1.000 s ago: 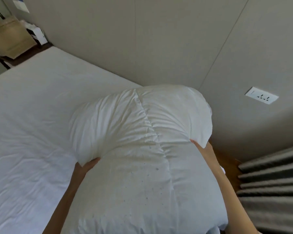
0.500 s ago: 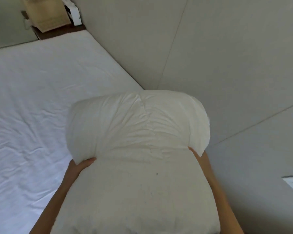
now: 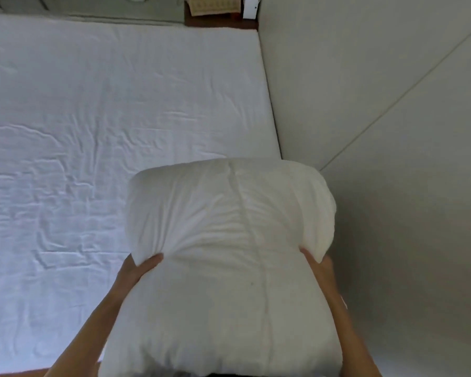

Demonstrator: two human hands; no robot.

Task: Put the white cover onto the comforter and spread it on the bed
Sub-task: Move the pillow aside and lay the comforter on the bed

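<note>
Two hands, left [image 3: 140, 269] and right [image 3: 314, 261], are pinching the folded comforter [image 3: 229, 240] at center frame; we are risking it unfolding and slipping off the bed [image 3: 93, 104].

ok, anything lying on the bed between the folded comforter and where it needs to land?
Nothing visible. The comforter is gripped by the left hand and right hand near the bed's wall-side edge; the wrinkled sheet ahead shows no objects. The white cover isn't in view.
</note>
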